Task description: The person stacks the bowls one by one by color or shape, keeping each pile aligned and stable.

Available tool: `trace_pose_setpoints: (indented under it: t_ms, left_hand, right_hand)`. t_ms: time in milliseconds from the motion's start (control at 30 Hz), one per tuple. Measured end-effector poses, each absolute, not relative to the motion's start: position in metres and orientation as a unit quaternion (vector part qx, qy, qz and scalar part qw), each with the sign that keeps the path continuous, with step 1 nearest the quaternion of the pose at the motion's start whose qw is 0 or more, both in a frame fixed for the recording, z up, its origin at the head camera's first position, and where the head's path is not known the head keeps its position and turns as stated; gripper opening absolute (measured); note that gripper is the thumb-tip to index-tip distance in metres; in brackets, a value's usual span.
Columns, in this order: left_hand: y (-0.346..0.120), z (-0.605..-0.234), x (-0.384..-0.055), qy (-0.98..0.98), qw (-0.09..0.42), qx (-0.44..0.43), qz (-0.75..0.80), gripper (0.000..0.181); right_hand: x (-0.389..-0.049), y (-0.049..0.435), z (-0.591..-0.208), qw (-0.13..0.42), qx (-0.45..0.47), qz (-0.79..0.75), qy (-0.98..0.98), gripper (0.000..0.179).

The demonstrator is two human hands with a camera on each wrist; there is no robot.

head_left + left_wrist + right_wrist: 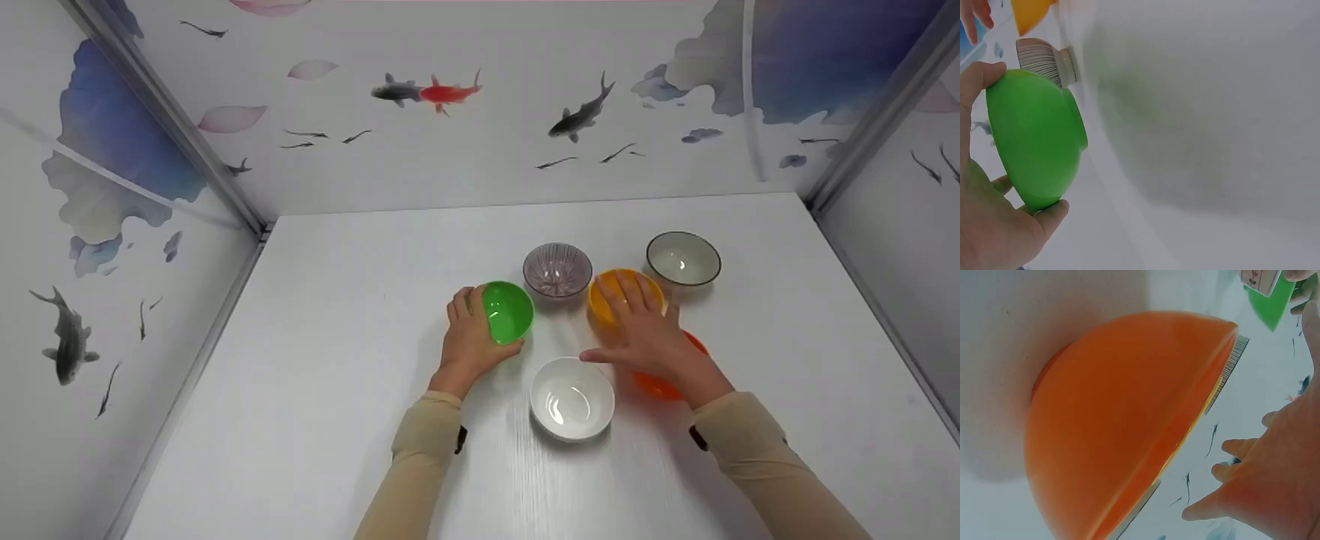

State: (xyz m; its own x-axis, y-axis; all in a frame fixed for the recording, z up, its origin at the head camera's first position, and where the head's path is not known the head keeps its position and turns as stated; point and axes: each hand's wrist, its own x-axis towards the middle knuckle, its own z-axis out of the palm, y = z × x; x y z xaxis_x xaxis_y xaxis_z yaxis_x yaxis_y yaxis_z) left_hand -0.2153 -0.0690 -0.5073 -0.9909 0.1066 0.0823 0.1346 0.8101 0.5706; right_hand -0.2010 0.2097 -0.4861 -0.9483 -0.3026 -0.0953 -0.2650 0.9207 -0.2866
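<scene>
My left hand (471, 341) grips a green bowl (510, 313) at its sides, thumb and fingers spread around the rim. In the left wrist view the green bowl (1039, 138) is held above the white table with its shadow beside it. My right hand (645, 337) has its fingers spread over a yellow bowl (598, 315), partly hiding it. Under that wrist sits an orange bowl (658, 387), half covered from above; it looms large in the right wrist view. That view shows the right hand (1275, 484) with straight, parted fingers beyond the orange rim, holding nothing.
A white bowl (571, 401) stands between the two forearms, nearest me. Behind the hands are a ribbed purplish glass bowl (557, 270) and a grey-green bowl with a dark rim (683, 259). Painted panels (510, 150) enclose the white table (337, 337) at the back and sides.
</scene>
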Motion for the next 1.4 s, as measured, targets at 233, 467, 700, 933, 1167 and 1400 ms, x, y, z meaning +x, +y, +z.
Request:
trace_pose_setpoints:
  t_ms: [233, 467, 700, 933, 1167, 1400]
  left_hand:
    - [-0.066, -0.492, -0.204, -0.948, 0.029, -0.088, -0.304, 0.103]
    - [-0.06, -0.479, -0.19, -0.947, 0.029, -0.111, -0.301, 0.104]
    - [-0.057, -0.47, -0.175, -0.94, 0.051, -0.141, -0.307, 0.102]
    - [-0.05, -0.466, -0.161, -0.936, 0.047, -0.171, -0.305, 0.101]
    - [-0.045, -0.469, -0.15, -0.934, 0.047, -0.191, -0.297, 0.102]
    - [-0.039, -0.474, -0.138, -0.935, 0.042, -0.212, -0.283, 0.104]
  right_hand:
    - [-0.2, 0.211, -0.485, 0.071, -0.143, -0.146, 0.976, 0.122]
    - [-0.199, 0.212, -0.486, 0.065, -0.141, -0.147, 0.977, 0.122]
    - [-0.198, 0.211, -0.486, 0.062, -0.142, -0.147, 0.977, 0.121]
    - [-0.196, 0.214, -0.487, 0.063, -0.134, -0.149, 0.978, 0.121]
    - [-0.195, 0.215, -0.487, 0.059, -0.136, -0.151, 0.977, 0.123]
    - [-0.195, 0.217, -0.487, 0.049, -0.141, -0.141, 0.979, 0.119]
